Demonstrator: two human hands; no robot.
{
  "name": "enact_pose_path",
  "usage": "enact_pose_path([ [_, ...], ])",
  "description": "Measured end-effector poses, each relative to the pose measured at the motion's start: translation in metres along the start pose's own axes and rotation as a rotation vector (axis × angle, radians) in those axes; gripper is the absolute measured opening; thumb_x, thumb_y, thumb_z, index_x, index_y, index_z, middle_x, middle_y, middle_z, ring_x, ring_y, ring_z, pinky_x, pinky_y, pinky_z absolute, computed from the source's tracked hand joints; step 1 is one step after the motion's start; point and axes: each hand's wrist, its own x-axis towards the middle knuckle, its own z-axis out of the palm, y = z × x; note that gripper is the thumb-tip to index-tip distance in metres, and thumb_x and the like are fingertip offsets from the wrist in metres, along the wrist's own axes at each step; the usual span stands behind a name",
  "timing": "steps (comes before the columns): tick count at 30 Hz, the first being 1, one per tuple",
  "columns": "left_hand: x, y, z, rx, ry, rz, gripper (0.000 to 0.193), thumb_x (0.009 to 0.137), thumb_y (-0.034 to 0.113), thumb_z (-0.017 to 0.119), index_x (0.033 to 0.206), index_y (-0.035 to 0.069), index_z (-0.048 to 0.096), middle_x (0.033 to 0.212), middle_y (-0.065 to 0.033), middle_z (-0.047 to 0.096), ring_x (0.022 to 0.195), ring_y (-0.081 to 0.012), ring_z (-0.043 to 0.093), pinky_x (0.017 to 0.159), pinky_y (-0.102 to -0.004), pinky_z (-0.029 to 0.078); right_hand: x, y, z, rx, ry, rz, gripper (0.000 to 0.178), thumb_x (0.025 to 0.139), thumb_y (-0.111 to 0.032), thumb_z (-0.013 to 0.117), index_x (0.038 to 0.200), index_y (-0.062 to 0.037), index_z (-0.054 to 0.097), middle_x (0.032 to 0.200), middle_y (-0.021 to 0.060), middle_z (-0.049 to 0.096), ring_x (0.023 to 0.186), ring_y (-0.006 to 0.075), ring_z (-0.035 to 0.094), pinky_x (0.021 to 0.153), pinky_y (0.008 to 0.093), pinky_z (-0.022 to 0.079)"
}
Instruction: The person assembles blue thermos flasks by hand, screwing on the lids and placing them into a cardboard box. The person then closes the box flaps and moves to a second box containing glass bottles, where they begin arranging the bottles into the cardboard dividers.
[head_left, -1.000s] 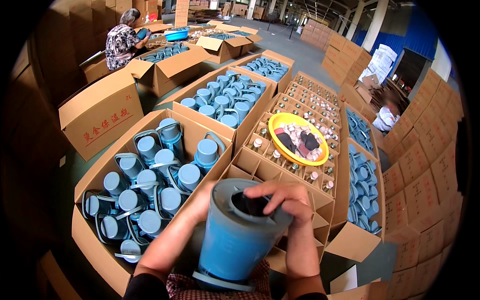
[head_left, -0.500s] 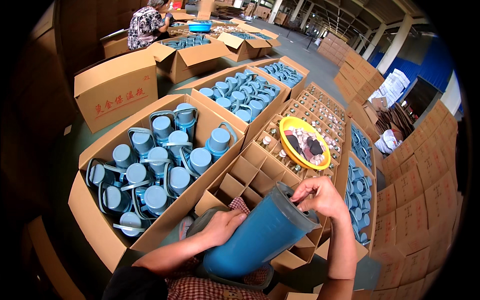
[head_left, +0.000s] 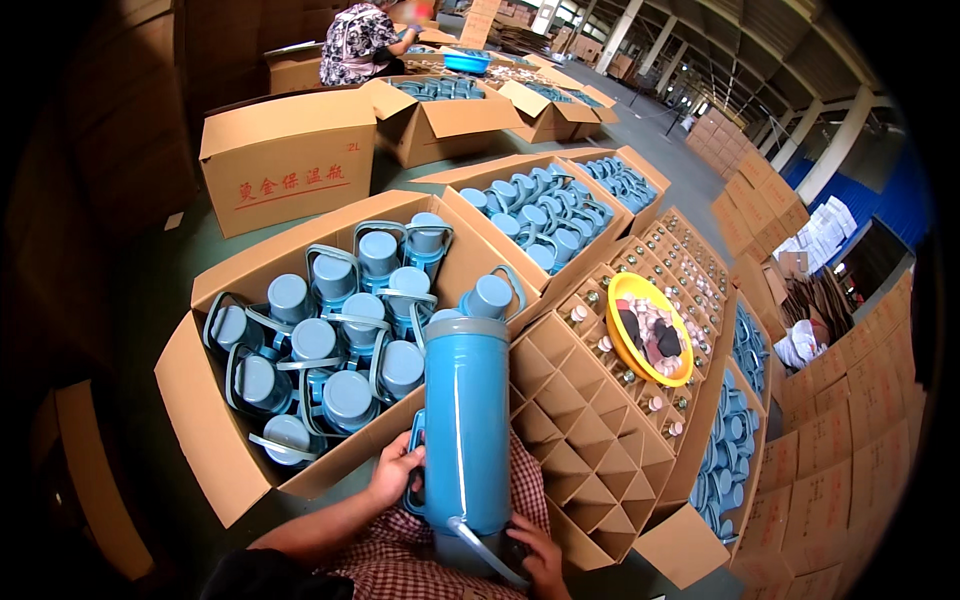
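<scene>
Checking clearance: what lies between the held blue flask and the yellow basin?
In the head view: cardboard dividers, then pale-capped bottles beside the yellow basin.

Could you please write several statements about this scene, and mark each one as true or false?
1. The left hand is at the handle of the held flask. True.
2. The right hand is inside the tub. False: it is at the flask's lower end.
3. The tub is yellow. True.
4. The tub contains only handles. False: pale pieces and dark items lie in it.
5. The open box left of the held flask contains blue flasks. True.
</scene>
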Motion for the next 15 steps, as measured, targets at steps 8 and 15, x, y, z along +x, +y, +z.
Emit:
enact_pose_path([
  [8,0.099,0.025,0.046,-0.331,0.005,-0.079,0.017,0.094,0.011,0.042,0.098,0.002,0.055,0.065,-0.0029,0.05,0.044,-0.0127,0.044,0.035,-0.0242,0.035,0.096,-0.056,0.02,-0.079,0.449,0.084,0.076,0.081,-0.024,0.067,0.14,0.0045,0.03,0.14,0.0268,0.038,0.131,0.0351,0.038,0.105,0.0392,0.033],
  [15,0.271,0.063,0.044,-0.671,-0.153,-0.125,0.023,0.094,0.014,0.04,0.105,0.001,0.056,0.087,-0.0111,0.063,0.065,-0.0199,0.059,0.053,-0.0274,0.049,0.307,-0.048,-0.026,-0.735,0.519,-0.477,0.049,0.081,-0.004,0.059,0.129,-0.0027,0.049,0.146,0.0252,0.028,0.132,0.0408,0.032,0.107,0.0441,0.03],
])
